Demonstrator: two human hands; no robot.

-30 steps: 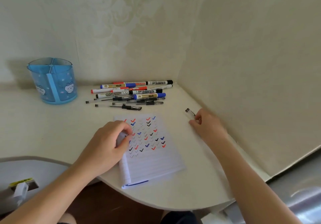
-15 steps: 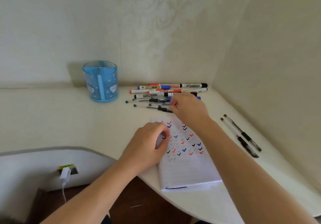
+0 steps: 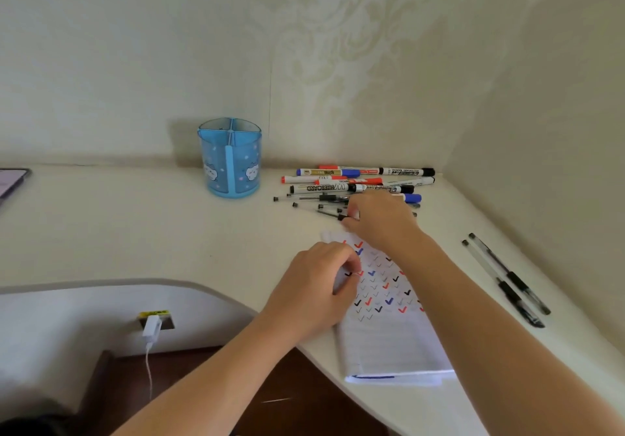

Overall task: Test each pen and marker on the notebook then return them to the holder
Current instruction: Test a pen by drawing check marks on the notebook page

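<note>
Loose pile of pens and markers point(image 3: 355, 187) lies on the tabletop point(image 3: 135, 229), right of the blue holder point(image 3: 230, 160), back against the wall. Holder's compartments look empty. Right grip point(image 3: 350, 215) is down at the pile's near edge, fingers curled onto a thin black pen point(image 3: 324, 211), apparently pinching its near end. That pen lies just beside other thin pens, some touching. Notebook point(image 3: 389, 337) sits open below the pile, upper page filled with red, blue and black ticks. Left grip point(image 3: 351, 275) is curled at the notebook's left margin, seemingly pinching the page edge and pinning it. Two black pens point(image 3: 507, 281) lie well apart to the right, side by side. A white plug and cord point(image 3: 151, 327) hang below the tabletop at left. Risks as I judge them: the barrels are round, so dragging one sideways could roll its neighbours toward the notebook. A shallow end-pinch may let the pen pivot and drop. The notebook's near corner lies at the tabletop's curved edge, so if the left grip eases during a stroke it may skid.
</note>
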